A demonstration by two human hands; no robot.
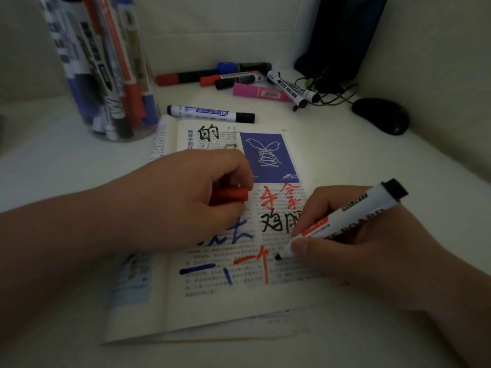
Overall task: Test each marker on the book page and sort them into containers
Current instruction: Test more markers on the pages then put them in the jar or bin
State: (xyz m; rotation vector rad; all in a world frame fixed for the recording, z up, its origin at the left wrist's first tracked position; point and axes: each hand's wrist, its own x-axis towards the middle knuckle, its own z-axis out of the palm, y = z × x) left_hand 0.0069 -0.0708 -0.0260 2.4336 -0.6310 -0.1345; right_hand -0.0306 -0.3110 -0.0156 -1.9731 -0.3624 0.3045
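A dim view looks down at a white table (385,335) where an open book (212,301) lies flat, its printed page covered with large handwritten strokes in black, red and blue.

The right hand (366,243) grips a white marker (353,216) between thumb and curled fingers, held like a pen. The marker's dark tip touches the lower part of the page, just right of a red stroke, and its black back end points up and to the right.

The left hand (191,197) rests on the middle of the page with its fingers curled around a red cap (232,195).

At the far left stands a clear container (106,75) packed with upright markers. One capped marker with a blue label (210,114) lies just beyond the top edge of the book. Further back, a loose heap of markers (239,78) in red, blue, black and pink lies against the wall. A black mouse (381,115) sits to the right, near a dark bag (342,35) with cords.
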